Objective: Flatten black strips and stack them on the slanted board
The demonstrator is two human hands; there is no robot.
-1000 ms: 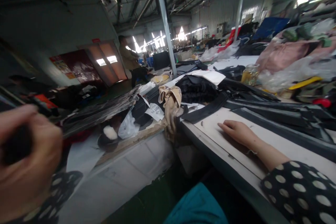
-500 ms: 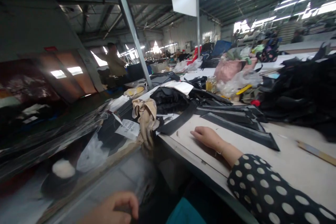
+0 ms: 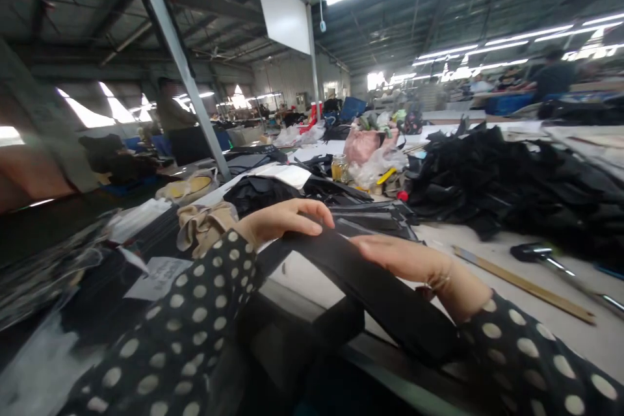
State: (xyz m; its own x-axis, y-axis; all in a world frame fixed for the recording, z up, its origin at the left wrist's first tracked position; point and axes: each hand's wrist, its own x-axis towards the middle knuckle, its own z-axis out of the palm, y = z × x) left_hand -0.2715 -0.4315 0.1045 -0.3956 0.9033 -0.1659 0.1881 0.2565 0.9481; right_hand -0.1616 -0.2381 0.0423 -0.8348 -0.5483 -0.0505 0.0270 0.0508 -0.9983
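My left hand (image 3: 287,218) is raised over the worktable (image 3: 546,325), its fingers curled down onto the top edge of a long black strip of material (image 3: 370,286). That strip runs from under my left fingers toward the near table edge and droops over it. My right hand (image 3: 400,257) lies flat with fingers stretched out, partly on the strip and the tabletop beside it. Both forearms wear black sleeves with white dots.
More black strips (image 3: 375,218) lie stacked behind my hands. A big heap of black fabric (image 3: 511,182) fills the right. A wooden ruler (image 3: 521,283) and a metal-handled tool (image 3: 541,255) lie on the table. A beige cloth (image 3: 205,224) hangs left. People stand far back.
My left hand came up from low at the left and now rests on a black strip on the table. The camera swung right. My right hand stayed flat on the table.
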